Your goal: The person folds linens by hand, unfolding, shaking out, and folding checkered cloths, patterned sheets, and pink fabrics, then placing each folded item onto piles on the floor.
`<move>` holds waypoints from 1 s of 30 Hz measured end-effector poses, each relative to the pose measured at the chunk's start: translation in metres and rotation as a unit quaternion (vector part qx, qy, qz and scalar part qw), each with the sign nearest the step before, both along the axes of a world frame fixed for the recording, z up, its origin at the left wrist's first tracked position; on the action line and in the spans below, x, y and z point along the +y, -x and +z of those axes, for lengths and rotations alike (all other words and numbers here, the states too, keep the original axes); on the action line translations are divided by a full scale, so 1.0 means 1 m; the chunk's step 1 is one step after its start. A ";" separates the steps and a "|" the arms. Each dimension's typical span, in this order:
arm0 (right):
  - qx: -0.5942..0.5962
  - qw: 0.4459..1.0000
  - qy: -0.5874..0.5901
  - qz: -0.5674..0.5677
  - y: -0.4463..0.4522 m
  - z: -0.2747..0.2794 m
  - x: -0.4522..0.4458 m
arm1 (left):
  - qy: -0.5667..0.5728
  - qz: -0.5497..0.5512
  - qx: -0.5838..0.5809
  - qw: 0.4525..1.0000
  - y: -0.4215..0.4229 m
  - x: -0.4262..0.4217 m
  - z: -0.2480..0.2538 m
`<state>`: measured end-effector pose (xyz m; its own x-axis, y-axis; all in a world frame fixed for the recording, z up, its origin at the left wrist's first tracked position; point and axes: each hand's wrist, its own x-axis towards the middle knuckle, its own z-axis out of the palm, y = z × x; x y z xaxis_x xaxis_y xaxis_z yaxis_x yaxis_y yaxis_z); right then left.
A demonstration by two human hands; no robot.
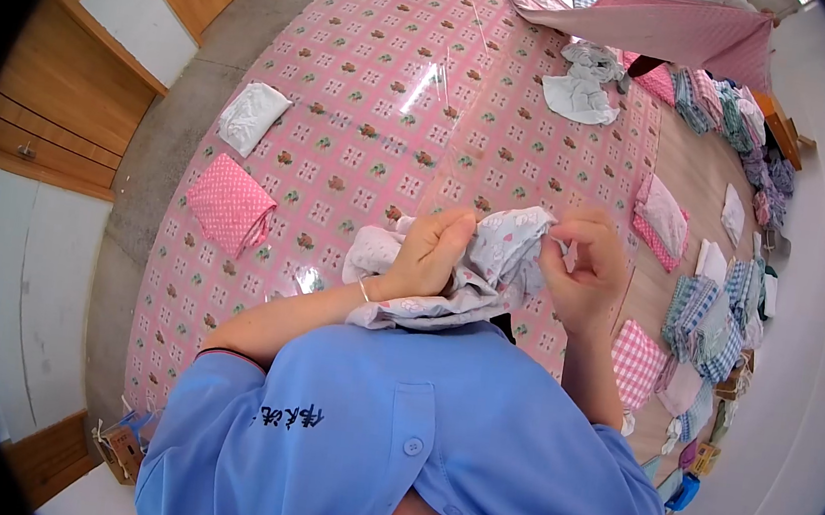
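Observation:
A white cloth with a small pink and grey print [509,250] is bunched up in front of my chest, above the pink patterned floor covering [387,114]. My left hand [423,254] is closed around its gathered middle, and loose folds hang on both sides of the fist. At the cloth's upper right corner, my right hand [588,266] pinches the edge between thumb and fingertips. Whether the cloth is a garment or a cover, I cannot tell.
On the left lie a folded pink dotted cloth [232,204] and a white folded packet [253,118]. A crumpled pale cloth [583,89] lies farther off. Folded checked fabrics [703,313] are stacked along the right wall. Wooden doors [68,91] line the left side.

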<state>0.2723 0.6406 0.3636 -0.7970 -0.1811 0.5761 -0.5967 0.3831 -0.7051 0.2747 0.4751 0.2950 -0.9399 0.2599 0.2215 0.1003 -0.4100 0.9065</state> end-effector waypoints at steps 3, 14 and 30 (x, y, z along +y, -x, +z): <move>0.036 0.999 -0.017 0.035 -0.001 0.004 -0.002 | 0.046 -0.007 0.095 0.994 0.007 0.002 0.007; -0.053 0.996 0.067 0.025 -0.014 -0.013 -0.012 | -0.096 -0.083 -0.073 0.989 0.000 0.007 0.005; -0.229 0.923 0.217 0.222 0.027 0.015 -0.001 | 0.010 -0.176 -0.070 0.982 0.026 -0.013 0.031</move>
<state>0.2450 0.6392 0.3785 -0.8779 -0.3795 0.2920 -0.2279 -0.2051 -0.9518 0.2490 0.4623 0.3261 -0.8120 0.5769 0.0884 -0.1702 -0.3791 0.9096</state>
